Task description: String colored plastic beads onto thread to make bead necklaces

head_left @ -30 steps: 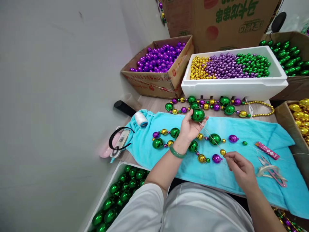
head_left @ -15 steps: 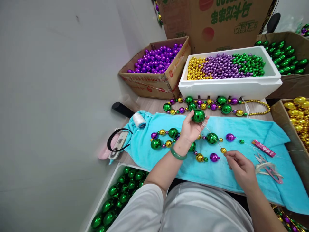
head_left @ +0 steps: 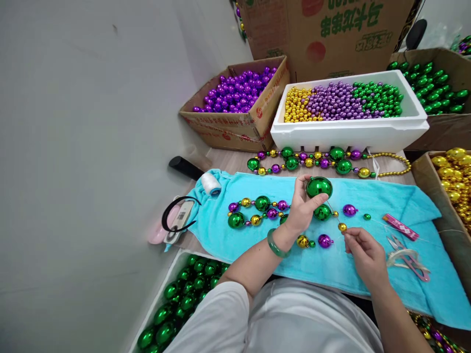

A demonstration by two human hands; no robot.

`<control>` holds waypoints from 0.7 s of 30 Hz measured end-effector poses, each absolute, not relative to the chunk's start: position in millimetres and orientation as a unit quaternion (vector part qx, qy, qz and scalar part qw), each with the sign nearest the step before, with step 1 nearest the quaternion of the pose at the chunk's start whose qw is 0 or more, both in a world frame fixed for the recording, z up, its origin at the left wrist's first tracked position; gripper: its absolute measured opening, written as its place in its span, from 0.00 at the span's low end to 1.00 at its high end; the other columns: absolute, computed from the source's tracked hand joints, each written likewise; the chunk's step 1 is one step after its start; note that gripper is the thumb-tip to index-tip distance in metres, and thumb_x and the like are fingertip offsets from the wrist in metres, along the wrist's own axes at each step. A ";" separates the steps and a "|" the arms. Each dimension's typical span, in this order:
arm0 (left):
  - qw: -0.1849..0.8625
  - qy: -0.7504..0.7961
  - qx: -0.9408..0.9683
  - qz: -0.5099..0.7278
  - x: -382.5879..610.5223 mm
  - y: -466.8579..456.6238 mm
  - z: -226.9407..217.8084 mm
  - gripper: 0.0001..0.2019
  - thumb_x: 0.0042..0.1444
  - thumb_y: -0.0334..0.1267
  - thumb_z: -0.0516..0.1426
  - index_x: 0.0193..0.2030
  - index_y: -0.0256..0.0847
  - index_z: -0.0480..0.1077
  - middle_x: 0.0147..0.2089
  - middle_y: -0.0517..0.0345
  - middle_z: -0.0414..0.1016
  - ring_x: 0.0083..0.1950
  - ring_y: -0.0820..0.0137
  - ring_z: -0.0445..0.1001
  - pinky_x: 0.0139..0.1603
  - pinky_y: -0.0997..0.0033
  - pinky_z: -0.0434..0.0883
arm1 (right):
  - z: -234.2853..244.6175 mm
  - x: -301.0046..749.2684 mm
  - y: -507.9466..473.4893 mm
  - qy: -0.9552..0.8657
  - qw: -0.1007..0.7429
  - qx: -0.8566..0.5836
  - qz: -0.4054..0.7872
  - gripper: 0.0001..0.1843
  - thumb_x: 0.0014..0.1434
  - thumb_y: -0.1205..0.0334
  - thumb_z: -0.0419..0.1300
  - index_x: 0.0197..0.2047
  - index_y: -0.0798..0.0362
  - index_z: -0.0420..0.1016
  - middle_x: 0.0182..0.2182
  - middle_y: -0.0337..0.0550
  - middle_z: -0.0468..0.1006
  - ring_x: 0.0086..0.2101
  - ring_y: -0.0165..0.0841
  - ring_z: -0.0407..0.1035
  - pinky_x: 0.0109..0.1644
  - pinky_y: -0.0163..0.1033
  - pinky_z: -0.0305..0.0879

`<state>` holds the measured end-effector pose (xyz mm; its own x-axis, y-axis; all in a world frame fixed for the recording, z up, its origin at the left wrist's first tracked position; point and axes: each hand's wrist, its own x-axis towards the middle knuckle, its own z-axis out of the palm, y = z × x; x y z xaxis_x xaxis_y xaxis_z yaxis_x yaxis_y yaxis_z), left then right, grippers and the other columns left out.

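My left hand (head_left: 302, 212), a green bangle on its wrist, grips a large shiny green bead (head_left: 319, 188) above the turquoise towel (head_left: 221, 240). A thin needle (head_left: 335, 214) runs from that bead down to a small gold bead (head_left: 342, 227). My right hand (head_left: 368, 255) is closed, its thumb and forefinger pinching at the gold bead and the needle's lower end. Beneath my left hand lies a partly hidden string of green, gold and purple beads (head_left: 262, 203). Nearby on the towel are a purple bead (head_left: 325, 240), another purple bead (head_left: 350, 210) and a tiny green bead (head_left: 367, 216).
Pink-handled scissors (head_left: 415, 267) and a pink packet (head_left: 401, 227) lie right. A thread spool (head_left: 211, 184) and black headband (head_left: 169, 215) are left. Behind stand a white foam box (head_left: 349, 131) of small beads and a carton (head_left: 235, 132) of purple beads.
My left hand has moved right with the large green bead, bringing it closer to the small gold bead along the needle. My right hand has barely moved.
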<state>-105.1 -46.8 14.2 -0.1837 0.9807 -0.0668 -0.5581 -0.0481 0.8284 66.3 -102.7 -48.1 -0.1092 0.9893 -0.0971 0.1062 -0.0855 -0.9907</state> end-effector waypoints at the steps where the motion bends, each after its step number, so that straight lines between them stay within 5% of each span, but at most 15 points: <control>1: 0.579 0.378 0.279 0.666 -104.4 -46.5 15.2 0.27 0.40 0.35 0.69 0.46 0.47 0.61 0.44 0.61 0.69 0.51 0.66 0.74 0.51 0.69 0.68 | -48.8 67.4 -101.8 -0.528 0.423 -0.516 0.526 0.12 0.59 0.53 0.59 0.34 0.53 0.72 0.19 0.35 0.65 0.21 0.28 0.60 0.25 0.34 0.58; 7: 0.636 0.334 0.236 0.654 -101.0 -42.4 20.0 0.26 0.41 0.36 0.68 0.45 0.46 0.60 0.44 0.61 0.70 0.51 0.64 0.75 0.53 0.66 0.67 | -52.2 72.9 -96.2 -0.515 0.434 -0.504 0.540 0.12 0.59 0.53 0.59 0.33 0.53 0.71 0.19 0.35 0.65 0.21 0.28 0.60 0.24 0.33 0.57; 15: 0.573 0.363 0.308 0.667 -96.6 -40.1 12.8 0.28 0.39 0.38 0.70 0.47 0.47 0.63 0.48 0.59 0.67 0.49 0.65 0.74 0.53 0.66 0.69 | -53.3 77.8 -90.3 -0.516 0.429 -0.505 0.543 0.12 0.59 0.53 0.59 0.33 0.53 0.70 0.19 0.35 0.64 0.22 0.27 0.60 0.25 0.34 0.58; 21: 0.620 0.372 0.421 0.547 -84.7 -47.6 1.9 0.29 0.44 0.41 0.68 0.51 0.46 0.60 0.46 0.56 0.69 0.43 0.68 0.73 0.46 0.68 0.70 | -47.8 71.3 -84.1 -0.476 0.458 -0.498 0.563 0.12 0.58 0.53 0.61 0.33 0.53 0.70 0.19 0.36 0.67 0.21 0.27 0.61 0.24 0.33 0.57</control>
